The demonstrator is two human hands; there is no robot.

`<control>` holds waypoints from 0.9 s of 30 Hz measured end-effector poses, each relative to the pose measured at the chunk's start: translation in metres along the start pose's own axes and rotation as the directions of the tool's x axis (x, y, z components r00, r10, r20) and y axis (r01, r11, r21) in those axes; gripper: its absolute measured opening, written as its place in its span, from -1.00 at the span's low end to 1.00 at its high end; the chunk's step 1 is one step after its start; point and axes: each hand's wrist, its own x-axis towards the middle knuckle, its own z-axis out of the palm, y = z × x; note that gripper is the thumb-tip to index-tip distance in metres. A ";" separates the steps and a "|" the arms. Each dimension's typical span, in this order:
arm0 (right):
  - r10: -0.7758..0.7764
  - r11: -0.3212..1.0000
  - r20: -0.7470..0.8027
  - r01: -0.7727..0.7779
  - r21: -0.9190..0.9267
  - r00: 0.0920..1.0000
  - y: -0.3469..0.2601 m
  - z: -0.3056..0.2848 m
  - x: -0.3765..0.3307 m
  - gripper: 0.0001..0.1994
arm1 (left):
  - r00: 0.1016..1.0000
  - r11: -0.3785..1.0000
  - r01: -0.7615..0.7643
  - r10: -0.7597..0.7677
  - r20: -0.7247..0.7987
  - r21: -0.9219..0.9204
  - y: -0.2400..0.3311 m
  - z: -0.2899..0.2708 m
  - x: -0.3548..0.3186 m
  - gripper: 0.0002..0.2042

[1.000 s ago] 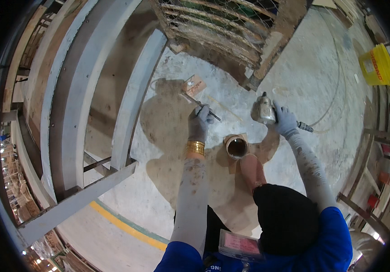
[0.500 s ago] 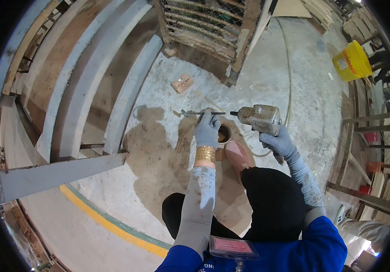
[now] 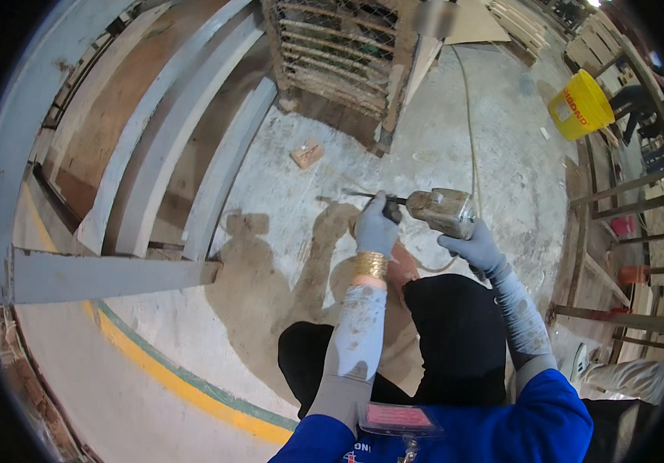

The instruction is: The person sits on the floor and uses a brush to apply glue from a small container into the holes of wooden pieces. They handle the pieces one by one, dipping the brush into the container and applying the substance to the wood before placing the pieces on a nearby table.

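My right hand (image 3: 477, 251), in a grey glove, is wrapped round the handle of a worn metal pistol-grip impact wrench (image 3: 442, 210). The tool lies level, its dark nose turned to the left. My left hand (image 3: 377, 225), also grey-gloved and with gold bands at the wrist, is closed round a thin dark rod (image 3: 357, 192) in front of that nose. Rod and nose meet at the left fingers; whether they are joined is hidden there. The rod's far end sticks out to the left, somewhat blurred.
A small wooden block (image 3: 307, 154) lies on the concrete floor. Beyond it stands a wooden crate with wire mesh (image 3: 340, 54). Grey curved beams (image 3: 185, 131) fill the left. A hose (image 3: 469, 116) runs along the floor; a yellow bucket (image 3: 579, 106) stands by wooden racks at right.
My left hand has moved right with the rod, closing the gap to the tool's nose. The round container by my foot is now out of sight. The view has shifted slightly.
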 end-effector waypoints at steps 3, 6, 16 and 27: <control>0.067 0.995 0.076 -0.060 -0.083 0.995 0.003 -0.008 -0.002 -0.58 | 0.992 0.920 -0.096 0.121 -0.044 0.380 -0.025 -0.015 -0.008 -0.85; 0.143 0.980 0.200 -0.110 -0.168 0.969 0.025 -0.013 0.003 -0.55 | 0.975 0.955 0.027 0.040 -0.220 0.296 -0.047 -0.032 -0.013 -0.86; 0.077 0.971 0.168 -0.035 -0.237 0.983 0.061 0.034 0.049 -0.57 | 0.925 0.039 -0.270 0.289 0.248 0.962 -0.017 -0.089 0.012 -0.73; 0.270 0.962 0.479 -0.252 -0.104 0.835 0.060 0.077 0.080 -0.73 | 0.861 0.202 -0.399 0.419 0.289 0.895 0.026 -0.010 -0.028 -0.80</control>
